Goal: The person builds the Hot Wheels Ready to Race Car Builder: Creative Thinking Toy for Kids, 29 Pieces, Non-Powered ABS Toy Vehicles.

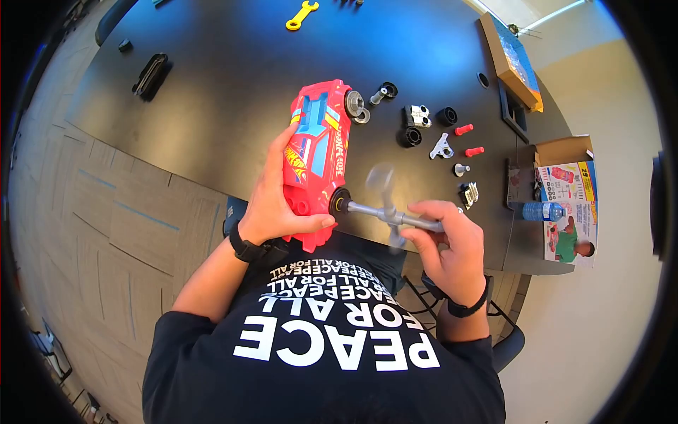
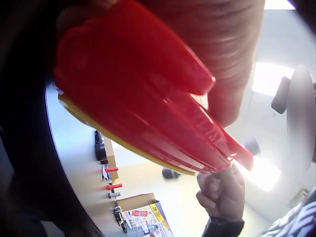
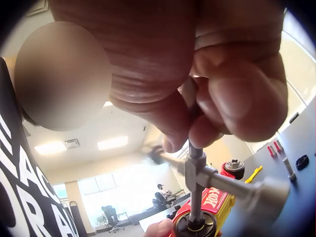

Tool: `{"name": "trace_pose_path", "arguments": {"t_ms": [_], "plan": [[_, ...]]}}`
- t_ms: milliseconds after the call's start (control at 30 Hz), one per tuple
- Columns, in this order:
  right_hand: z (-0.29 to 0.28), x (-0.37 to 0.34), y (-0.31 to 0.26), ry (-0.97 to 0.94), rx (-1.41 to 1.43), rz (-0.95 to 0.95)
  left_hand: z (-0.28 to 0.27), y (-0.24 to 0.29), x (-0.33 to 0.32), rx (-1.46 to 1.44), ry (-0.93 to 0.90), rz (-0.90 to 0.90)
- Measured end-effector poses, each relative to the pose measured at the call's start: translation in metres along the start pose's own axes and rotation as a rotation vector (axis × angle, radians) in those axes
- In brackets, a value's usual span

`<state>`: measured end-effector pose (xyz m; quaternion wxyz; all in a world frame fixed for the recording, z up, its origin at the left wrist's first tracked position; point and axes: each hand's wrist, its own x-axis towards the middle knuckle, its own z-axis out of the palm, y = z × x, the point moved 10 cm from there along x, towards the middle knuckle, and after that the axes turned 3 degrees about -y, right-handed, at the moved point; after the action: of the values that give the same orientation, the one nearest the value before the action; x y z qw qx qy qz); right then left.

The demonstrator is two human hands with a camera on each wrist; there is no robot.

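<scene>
Gripped along its side by my left hand [image 1: 272, 201], a red toy car [image 1: 336, 134] is held up above the table's near edge. A black wheel [image 1: 339, 203] sits at the car's near end, and a wheel with a grey hub [image 1: 353, 104] is at the far end. My right hand [image 1: 455, 247] pinches the shaft of a grey toy lug wrench [image 1: 366, 209] with cross arms. The wrench tip meets the middle of the black wheel, as the right wrist view also shows at the wheel [image 3: 207, 227]. The cross arms look blurred.
Right of the car on the dark table [image 1: 233, 106] lie black wheels [image 1: 446, 116], red pegs [image 1: 474, 151], a grey bracket [image 1: 442, 146] and a silver engine-like part [image 1: 417, 116]. A yellow wrench [image 1: 302, 15] lies at the back. A water bottle [image 1: 542, 211] and a printed box [image 1: 579, 184] stand far right.
</scene>
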<state>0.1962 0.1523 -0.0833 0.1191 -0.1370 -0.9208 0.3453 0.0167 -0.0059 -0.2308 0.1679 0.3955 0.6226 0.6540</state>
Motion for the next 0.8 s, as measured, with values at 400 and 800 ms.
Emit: {"name": "trace_pose_path", "arguments": {"t_ms": [400,800], "plan": [[0.007,-0.006,0.015,0.016,-0.022,0.078,0.001,-0.002,0.0,-0.042,0.012,-0.006],[-0.001,-0.009,0.01,0.046,-0.049,-0.123,0.002,-0.006,0.001,-0.082,-0.006,-0.007]]}}
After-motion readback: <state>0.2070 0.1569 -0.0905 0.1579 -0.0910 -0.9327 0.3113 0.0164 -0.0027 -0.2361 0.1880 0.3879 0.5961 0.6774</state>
